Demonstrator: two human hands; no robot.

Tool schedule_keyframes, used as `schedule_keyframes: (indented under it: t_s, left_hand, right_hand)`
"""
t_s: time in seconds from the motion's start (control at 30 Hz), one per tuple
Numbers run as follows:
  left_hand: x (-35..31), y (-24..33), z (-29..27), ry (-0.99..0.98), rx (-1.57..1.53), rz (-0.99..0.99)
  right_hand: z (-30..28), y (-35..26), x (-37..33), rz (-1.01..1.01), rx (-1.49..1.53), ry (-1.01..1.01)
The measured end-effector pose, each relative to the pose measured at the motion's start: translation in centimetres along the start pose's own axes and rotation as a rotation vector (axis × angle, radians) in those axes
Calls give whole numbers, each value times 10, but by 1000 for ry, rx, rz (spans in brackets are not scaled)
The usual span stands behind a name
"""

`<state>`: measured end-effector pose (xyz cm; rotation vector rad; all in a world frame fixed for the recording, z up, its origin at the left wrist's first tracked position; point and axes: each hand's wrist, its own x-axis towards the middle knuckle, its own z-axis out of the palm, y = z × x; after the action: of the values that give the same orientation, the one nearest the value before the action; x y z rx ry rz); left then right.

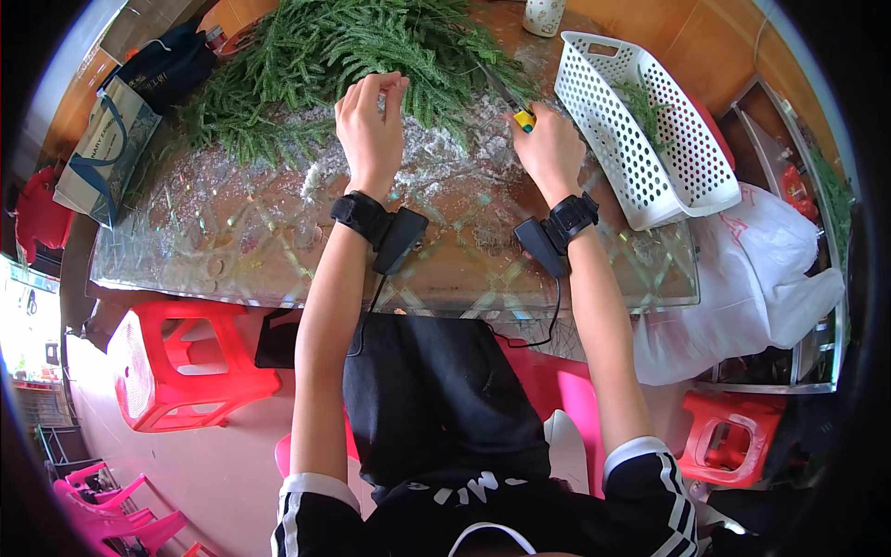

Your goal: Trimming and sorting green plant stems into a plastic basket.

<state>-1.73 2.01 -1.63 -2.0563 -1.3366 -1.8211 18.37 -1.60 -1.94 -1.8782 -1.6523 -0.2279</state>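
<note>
my right fingers [545, 136] grasp a yellow-handled tool [525, 121]; my left fingers [373, 85] curl by the green sprigs [311, 79] on the bench [251, 246], whether pinching one i can't tell.

Over there, the camera sits at the left of that wearer's head, close above and behind the fingers [379, 84]. It faces steeply down, one fisheye sweep from greenery [325, 51] beyond the fingers to the lap [436, 381] well behind them.

Green sprigs [306, 74], basket [603, 130] on table [251, 246]
</note>
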Motion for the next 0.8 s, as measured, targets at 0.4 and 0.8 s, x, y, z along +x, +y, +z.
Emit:
schedule_keyframes:
  t_s: [0.4,0.8]
  left_hand:
    - [4,6,-9,284,-66,25]
    - [24,-1,-26,688,-360,66]
  right_hand:
    - [4,3,1,-58,-35,166]
    - [12,10,-1,-60,-73,149]
